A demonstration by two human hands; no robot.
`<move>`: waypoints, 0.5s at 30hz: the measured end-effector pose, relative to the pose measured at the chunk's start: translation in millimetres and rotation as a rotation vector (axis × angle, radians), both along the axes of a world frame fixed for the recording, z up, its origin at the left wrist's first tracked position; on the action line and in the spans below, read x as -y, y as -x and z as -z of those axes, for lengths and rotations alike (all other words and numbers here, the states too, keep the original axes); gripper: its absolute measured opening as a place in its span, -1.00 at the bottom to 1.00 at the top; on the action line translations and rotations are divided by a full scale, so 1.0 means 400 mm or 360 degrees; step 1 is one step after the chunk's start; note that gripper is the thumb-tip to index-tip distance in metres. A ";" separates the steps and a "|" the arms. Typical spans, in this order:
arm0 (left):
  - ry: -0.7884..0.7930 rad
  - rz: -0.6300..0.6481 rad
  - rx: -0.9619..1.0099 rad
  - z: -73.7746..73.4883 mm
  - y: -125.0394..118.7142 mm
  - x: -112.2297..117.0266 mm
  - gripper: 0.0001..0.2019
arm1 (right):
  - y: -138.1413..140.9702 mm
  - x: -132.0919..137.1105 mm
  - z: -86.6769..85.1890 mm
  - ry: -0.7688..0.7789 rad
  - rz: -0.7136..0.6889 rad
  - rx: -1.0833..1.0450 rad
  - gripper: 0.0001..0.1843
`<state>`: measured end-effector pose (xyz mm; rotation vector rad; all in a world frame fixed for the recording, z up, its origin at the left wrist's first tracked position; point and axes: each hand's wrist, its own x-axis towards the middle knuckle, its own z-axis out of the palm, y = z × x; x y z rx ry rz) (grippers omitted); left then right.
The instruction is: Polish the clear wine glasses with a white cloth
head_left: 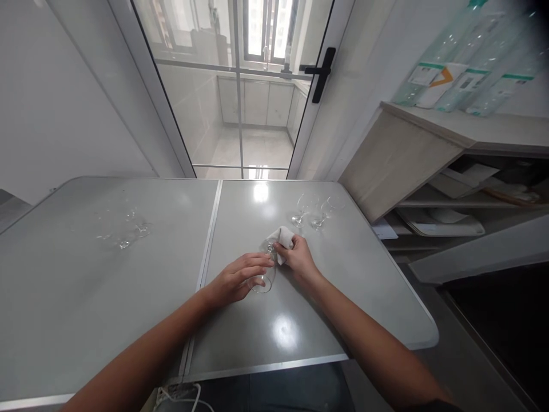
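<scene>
A clear stemmed glass [261,284] lies tilted in my left hand [238,277], its rim facing me and its foot end pointing away. My left fingers are wrapped round the bowl. A white cloth [282,236] is pinched in my right hand [301,258], pressed against the glass near its stem and foot. The cloth and fingers hide part of the stem. Just beyond my right hand, two more clear stemmed glasses stand close together, one glass [297,218] to the left of the other glass [318,221].
Several clear glasses [124,243] are grouped on the left half of the grey table [171,320]; their outlines are faint. A metal seam [210,234] divides the tabletop. Beyond stands a glass door [263,114]. A wooden shelf unit [407,134] with plastic bottles [458,86] is at right.
</scene>
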<state>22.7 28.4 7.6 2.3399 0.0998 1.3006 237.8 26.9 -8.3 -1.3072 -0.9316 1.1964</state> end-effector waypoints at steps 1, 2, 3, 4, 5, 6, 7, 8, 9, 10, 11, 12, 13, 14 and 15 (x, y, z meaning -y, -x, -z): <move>0.0004 -0.0008 -0.0002 0.000 0.001 -0.002 -0.41 | 0.002 0.000 -0.005 0.0024 0.0021 -0.0041 -0.56; 0.0005 -0.0015 -0.0004 0.000 0.002 -0.003 -0.41 | 0.005 0.000 -0.011 0.0058 0.0010 -0.0107 -0.55; 0.0003 -0.0018 -0.0003 0.001 0.004 -0.005 -0.41 | 0.008 0.001 -0.019 0.0096 -0.0047 -0.0196 -0.54; 0.0005 -0.0021 -0.0004 0.003 0.006 -0.007 -0.40 | 0.012 0.001 -0.026 0.0131 -0.0109 -0.0290 -0.54; 0.0014 -0.0023 -0.0001 0.005 0.008 -0.009 -0.39 | 0.016 0.002 -0.032 0.0158 -0.0164 -0.0371 -0.53; 0.0029 -0.0025 0.0008 0.009 0.011 -0.010 -0.38 | 0.018 0.003 -0.036 0.0173 -0.0206 -0.0424 -0.53; 0.0057 -0.0034 0.0026 0.012 0.013 -0.012 -0.37 | 0.020 0.003 -0.037 0.0174 -0.0237 -0.0439 -0.53; 0.0104 -0.0052 0.0054 0.017 0.015 -0.013 -0.37 | 0.020 0.003 -0.035 0.0162 -0.0265 -0.0411 -0.53; 0.0161 -0.0076 0.0088 0.021 0.017 -0.014 -0.36 | 0.019 0.003 -0.031 0.0134 -0.0288 -0.0339 -0.54; 0.0218 -0.0095 0.0120 0.024 0.017 -0.015 -0.35 | 0.017 0.002 -0.024 0.0092 -0.0292 -0.0220 -0.56; 0.0266 -0.0106 0.0145 0.028 0.017 -0.016 -0.35 | 0.015 0.002 -0.016 0.0043 -0.0273 -0.0067 -0.59; 0.0304 -0.0110 0.0157 0.031 0.017 -0.017 -0.34 | 0.012 0.001 -0.007 -0.0009 -0.0235 0.0099 -0.63; 0.0331 -0.0109 0.0164 0.033 0.016 -0.017 -0.33 | 0.010 0.001 0.000 -0.0056 -0.0183 0.0259 -0.66; 0.0351 -0.0105 0.0168 0.036 0.015 -0.016 -0.33 | 0.008 0.001 0.004 -0.0094 -0.0125 0.0401 -0.68; 0.0376 -0.0100 0.0177 0.038 0.014 -0.016 -0.33 | 0.005 0.003 0.005 -0.0121 -0.0065 0.0515 -0.69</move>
